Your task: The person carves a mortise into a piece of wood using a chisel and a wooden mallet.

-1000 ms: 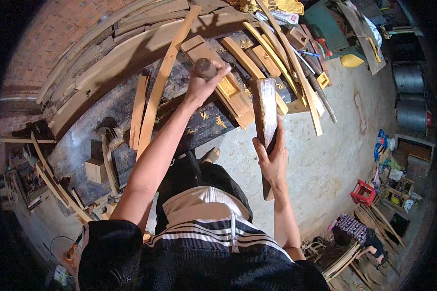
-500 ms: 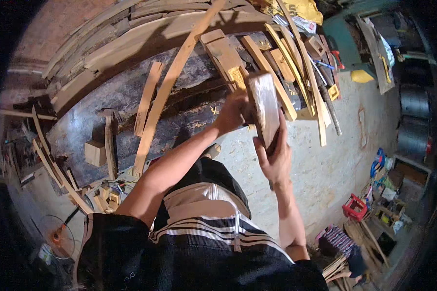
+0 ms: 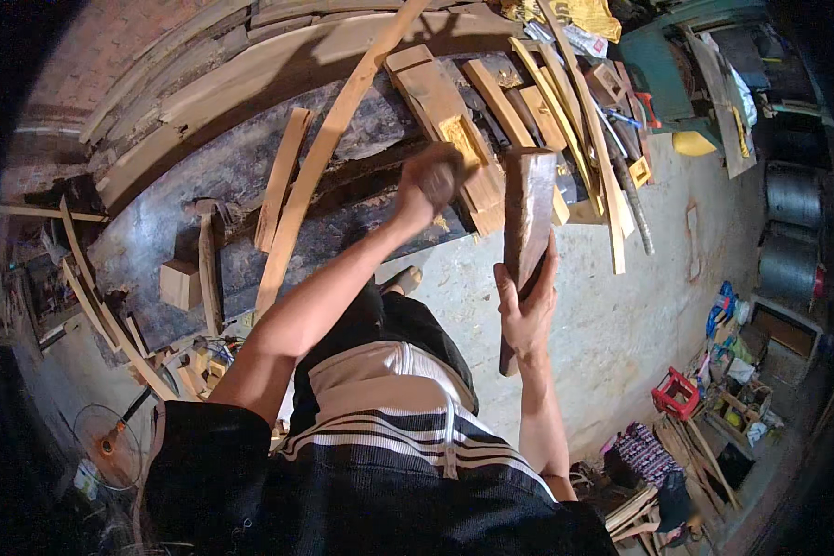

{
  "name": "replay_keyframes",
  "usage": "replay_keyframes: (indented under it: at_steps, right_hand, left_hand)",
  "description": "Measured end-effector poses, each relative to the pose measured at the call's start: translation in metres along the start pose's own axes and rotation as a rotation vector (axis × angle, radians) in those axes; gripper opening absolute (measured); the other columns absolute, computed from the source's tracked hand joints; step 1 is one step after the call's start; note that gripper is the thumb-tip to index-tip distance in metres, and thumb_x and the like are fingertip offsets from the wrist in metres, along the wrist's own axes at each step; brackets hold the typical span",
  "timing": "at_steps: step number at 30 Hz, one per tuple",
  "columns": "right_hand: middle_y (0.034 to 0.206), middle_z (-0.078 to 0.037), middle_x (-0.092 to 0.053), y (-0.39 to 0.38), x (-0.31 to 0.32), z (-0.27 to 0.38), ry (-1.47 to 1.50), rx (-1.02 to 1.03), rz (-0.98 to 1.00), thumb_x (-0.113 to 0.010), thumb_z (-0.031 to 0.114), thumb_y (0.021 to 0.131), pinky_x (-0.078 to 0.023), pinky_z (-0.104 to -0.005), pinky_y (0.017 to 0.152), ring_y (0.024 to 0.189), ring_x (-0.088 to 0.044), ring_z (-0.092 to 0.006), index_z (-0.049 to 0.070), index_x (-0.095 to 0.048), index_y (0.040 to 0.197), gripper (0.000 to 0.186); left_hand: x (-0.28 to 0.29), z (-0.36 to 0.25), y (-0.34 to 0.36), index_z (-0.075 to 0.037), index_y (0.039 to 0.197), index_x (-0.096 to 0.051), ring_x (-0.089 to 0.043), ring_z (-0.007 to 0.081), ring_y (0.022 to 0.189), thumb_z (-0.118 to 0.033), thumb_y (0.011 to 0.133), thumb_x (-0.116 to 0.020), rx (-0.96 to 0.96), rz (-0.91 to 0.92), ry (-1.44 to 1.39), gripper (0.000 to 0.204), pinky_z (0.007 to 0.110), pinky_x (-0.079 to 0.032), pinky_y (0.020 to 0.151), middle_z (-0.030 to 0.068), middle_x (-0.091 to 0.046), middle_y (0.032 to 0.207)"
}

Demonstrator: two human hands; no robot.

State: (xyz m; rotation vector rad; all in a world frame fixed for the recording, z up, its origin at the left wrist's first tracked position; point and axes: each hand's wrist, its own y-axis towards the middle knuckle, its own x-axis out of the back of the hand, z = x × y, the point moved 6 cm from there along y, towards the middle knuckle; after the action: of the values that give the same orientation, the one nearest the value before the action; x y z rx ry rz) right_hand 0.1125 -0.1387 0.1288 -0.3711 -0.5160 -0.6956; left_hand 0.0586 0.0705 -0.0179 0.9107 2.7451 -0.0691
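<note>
My right hand (image 3: 528,315) is wrapped round a long dark wooden block (image 3: 528,199), held upright in front of the bench, with its lower end showing below the palm. My left hand (image 3: 428,185) is smeared by motion above the bench edge. A dark rounded shape shows at its fingers, and I cannot make out whether it is a held thing. Just beyond that hand lies a thick timber (image 3: 423,79) with a pale rectangular recess cut in its face.
Across the dark bench (image 3: 347,236) lies a long wooden strip (image 3: 329,153). A hammer (image 3: 209,269) and a wood cube (image 3: 180,284) lie at the left. Several slats (image 3: 584,111) overhang the right edge. Beyond stands a red crate (image 3: 676,394) on the floor; a fan (image 3: 109,447) stands lower left.
My left hand has come away from the dark block, moving left and slightly up. The right hand has shifted the block a little right and down, uncovering more of the recessed timber.
</note>
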Motion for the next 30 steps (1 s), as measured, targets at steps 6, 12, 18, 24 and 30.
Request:
replay_keyframes:
  at_steps: [6,12,18,24,30]
  right_hand:
    - [0.121,-0.031,-0.064,0.001,0.014,-0.01,0.054,-0.046,-0.057,-0.068,0.016,0.089,-0.052,-0.0451,0.091,0.109,-0.067,-0.0414,0.008,-0.024,0.155,0.079]
    - [0.121,-0.031,-0.064,0.004,0.012,-0.012,0.032,-0.058,-0.072,-0.068,0.017,0.09,-0.051,-0.0462,0.092,0.109,-0.067,-0.0411,0.01,-0.025,0.155,0.078]
    - [0.122,-0.03,-0.064,0.011,0.008,-0.01,0.025,-0.097,-0.049,-0.069,0.019,0.089,-0.051,-0.0464,0.092,0.108,-0.067,-0.0418,0.01,-0.025,0.155,0.08]
    - [0.13,-0.029,-0.058,0.01,0.02,0.031,0.108,0.101,-0.166,-0.071,0.019,0.087,-0.045,-0.046,0.1,0.116,-0.06,-0.0349,0.006,-0.022,0.155,0.085]
    - [0.091,-0.027,-0.069,0.039,-0.013,0.057,-0.244,0.253,0.081,-0.07,0.018,0.086,-0.056,-0.0457,0.061,0.074,-0.069,-0.0467,0.01,-0.019,0.157,0.088]
  left_hand:
    - [0.023,-0.071,0.052,-0.004,0.09,-0.061,-0.067,0.012,0.071,-0.018,0.091,-0.074,0.108,-0.089,-0.131,0.019,0.027,-0.063,0.066,0.0033,-0.064,0.083]
    - [0.021,-0.065,0.059,-0.006,0.09,-0.061,-0.066,0.0101,0.075,-0.016,0.092,-0.073,0.17,0.095,-0.072,0.016,0.027,-0.064,0.068,-0.0007,-0.061,0.082]
    - [0.004,-0.073,0.05,-0.004,0.094,-0.062,-0.064,0.0066,0.081,-0.009,0.091,-0.073,0.154,0.316,0.366,0.012,0.023,-0.054,0.071,-0.0011,-0.065,0.086]
    - [-0.013,-0.08,0.039,-0.004,0.079,-0.058,-0.056,0.0077,0.07,-0.02,0.087,-0.077,-0.16,0.445,0.405,0.027,0.03,-0.048,0.063,0.0029,-0.061,0.073]
    - [-0.019,-0.078,0.019,-0.003,0.09,-0.067,-0.061,0.0097,0.073,0.001,0.074,-0.074,-0.333,0.367,0.251,0.018,0.031,-0.052,0.068,0.0019,-0.067,0.078]
